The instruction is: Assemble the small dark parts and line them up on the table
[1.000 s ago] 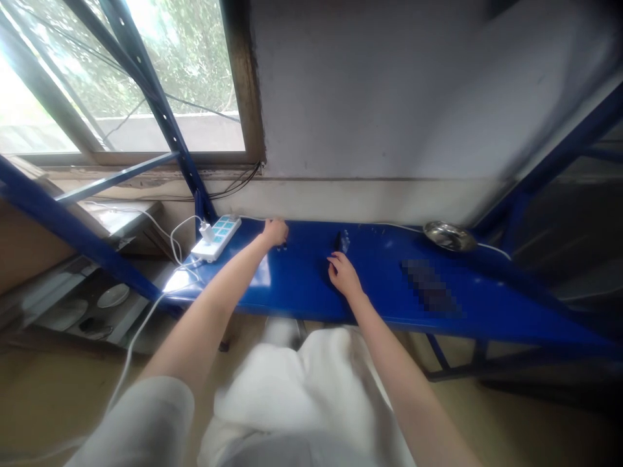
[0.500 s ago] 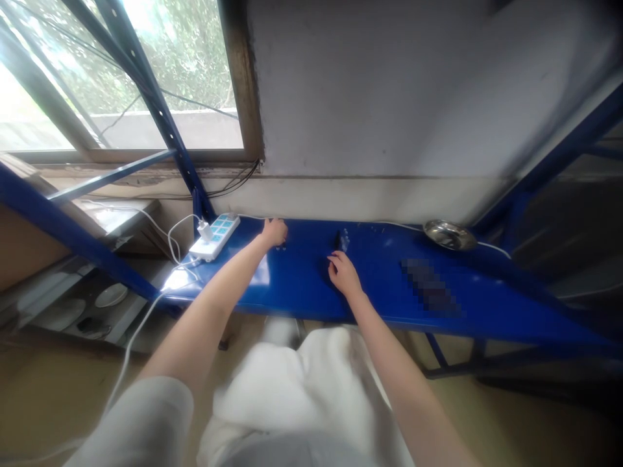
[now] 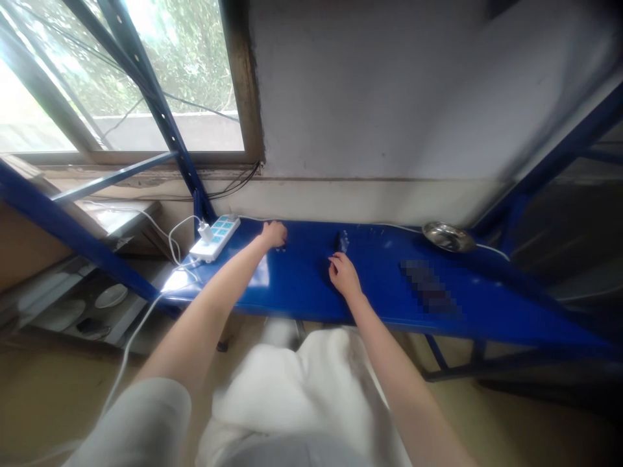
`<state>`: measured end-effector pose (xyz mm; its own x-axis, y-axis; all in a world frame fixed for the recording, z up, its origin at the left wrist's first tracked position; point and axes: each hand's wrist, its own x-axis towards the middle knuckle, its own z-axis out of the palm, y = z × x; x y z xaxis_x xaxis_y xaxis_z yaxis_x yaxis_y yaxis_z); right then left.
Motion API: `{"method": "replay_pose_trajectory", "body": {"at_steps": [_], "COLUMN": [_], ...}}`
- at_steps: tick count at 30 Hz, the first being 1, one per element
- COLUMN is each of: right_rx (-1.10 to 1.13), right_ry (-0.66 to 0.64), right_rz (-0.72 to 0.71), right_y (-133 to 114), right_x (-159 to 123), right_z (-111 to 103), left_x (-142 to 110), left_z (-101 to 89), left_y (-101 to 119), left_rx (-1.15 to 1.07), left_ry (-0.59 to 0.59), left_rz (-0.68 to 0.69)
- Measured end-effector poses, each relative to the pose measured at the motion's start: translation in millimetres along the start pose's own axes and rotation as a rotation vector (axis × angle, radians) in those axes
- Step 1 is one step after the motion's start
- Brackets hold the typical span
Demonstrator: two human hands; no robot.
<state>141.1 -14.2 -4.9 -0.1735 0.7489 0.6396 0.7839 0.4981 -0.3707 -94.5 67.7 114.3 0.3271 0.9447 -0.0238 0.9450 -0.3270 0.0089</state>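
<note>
Both my hands rest on a blue metal shelf, reaching forward from below. My left hand sits near the back edge, curled down beside several tiny dark pieces. Its fingers hide whatever lies beneath them. My right hand lies further right, its fingertips close to a small dark upright object. Several small translucent pieces stand just beyond that object. All these pieces are too small to identify.
A white power strip with a plug lies at the shelf's left end. A steel bowl sits at the back right, and a pixelated patch covers part of the shelf. Blue rack beams cross the window at left.
The view has shifted very slightly. Both hands stay in almost the same places on the shelf, and no object has visibly moved.
</note>
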Motion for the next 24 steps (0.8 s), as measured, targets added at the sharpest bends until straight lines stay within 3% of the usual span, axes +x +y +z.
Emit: {"method": "replay_pose_trajectory", "body": {"at_steps": [3, 6, 9, 13, 19, 24], "right_rx": [-0.051, -0.119, -0.205, -0.265, -0.295, -0.256], "right_ry": [0.054, 0.103, 0.142, 0.125, -0.168, -0.273], "right_rz": [0.047, 0.133, 0.225, 0.281, 0.423, 0.472], "right_y": [0.5, 1.4, 3.5, 5.7, 1.4, 0.2], "right_x": [-0.2, -0.4, -1.1, -1.8, 3.1, 8.5], "right_z": [-0.3, -0.8, 1.3, 6.5, 3.8, -0.5], "left_x": [-0.6, -1.9, -3.3, -4.7, -4.0, 1.9], "left_z": [-0.6, -2.4, 0.5, 21.8, 62.4, 70.7], "left_y": [0.2, 10.1, 32.2, 70.2, 110.7, 125.9], "left_rx": [-0.027, -0.097, -0.167, -0.221, -0.194, -0.201], "left_ry": [0.033, 0.168, 0.281, 0.258, 0.125, 0.113], "left_rz": [0.001, 0.073, 0.256, 0.44, 0.333, 0.241]}}
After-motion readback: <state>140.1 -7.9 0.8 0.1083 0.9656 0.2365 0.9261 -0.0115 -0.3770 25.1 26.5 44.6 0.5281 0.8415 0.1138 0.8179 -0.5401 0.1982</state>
